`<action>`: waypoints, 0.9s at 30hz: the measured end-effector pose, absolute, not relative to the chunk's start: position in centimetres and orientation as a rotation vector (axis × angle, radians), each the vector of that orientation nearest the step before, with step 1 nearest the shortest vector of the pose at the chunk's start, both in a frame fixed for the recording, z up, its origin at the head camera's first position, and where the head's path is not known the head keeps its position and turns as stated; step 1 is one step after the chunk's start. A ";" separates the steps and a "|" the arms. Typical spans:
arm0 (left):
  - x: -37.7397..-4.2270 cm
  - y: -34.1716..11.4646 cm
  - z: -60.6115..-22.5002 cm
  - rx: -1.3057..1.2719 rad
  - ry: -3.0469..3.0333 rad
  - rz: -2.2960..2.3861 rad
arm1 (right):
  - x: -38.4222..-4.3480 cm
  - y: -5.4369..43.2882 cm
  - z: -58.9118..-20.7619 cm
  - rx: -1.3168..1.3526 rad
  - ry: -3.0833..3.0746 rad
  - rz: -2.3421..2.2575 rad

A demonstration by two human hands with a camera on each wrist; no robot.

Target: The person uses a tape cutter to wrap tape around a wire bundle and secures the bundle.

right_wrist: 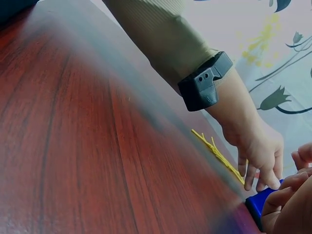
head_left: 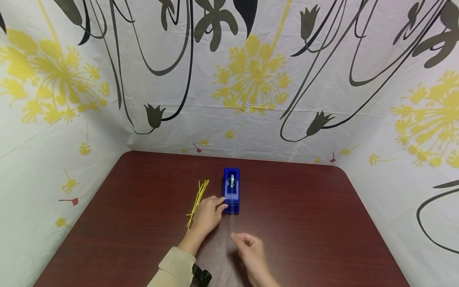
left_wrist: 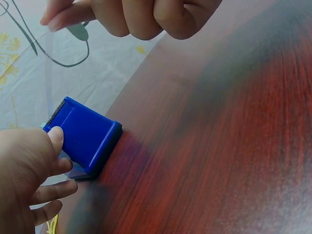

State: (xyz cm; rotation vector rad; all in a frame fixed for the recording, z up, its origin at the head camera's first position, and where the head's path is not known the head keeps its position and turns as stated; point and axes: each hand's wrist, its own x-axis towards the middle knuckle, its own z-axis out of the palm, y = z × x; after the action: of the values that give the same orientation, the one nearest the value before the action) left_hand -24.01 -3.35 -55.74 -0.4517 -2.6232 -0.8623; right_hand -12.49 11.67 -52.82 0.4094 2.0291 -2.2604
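A blue tape dispenser (head_left: 235, 196) with a roll of clear tape stands near the middle of the table. My left hand (head_left: 206, 215) holds its near left edge, the thumb against the front face and a finger at the side. The other left fingers hang off beside it. Closer to me, my right hand (head_left: 252, 253) pinches the end of a clear tape strip (left_wrist: 48, 83) between thumb and forefinger. That strip stretches from the dispenser's toothed cutter (left_wrist: 57, 111) up to the fingertips. It is faint and see-through in the head view.
Left of the dispenser, beside my left hand, lies a bundle of thin yellow sticks or strings (head_left: 197, 201). The dark red wooden table (head_left: 305, 215) has rounded far corners. A white flower-patterned cloth (head_left: 251, 135) hangs around its back and sides.
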 end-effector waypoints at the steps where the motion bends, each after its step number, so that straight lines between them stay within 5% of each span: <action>1: -24.0 -3.4 -55.7 -0.450 -2.625 -0.862 | -12.5 11.7 -52.9 0.405 2.030 -2.259; 27: -23.9 -3.3 -55.8 -0.420 -2.643 -0.875 | -12.0 11.7 -53.0 0.379 1.992 -2.296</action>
State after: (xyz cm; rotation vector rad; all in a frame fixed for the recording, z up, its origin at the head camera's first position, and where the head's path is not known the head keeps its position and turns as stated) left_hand -23.87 -3.26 -55.79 -0.4203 -2.6428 -0.8755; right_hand -12.02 11.72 -53.00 0.3792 1.9919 -2.2957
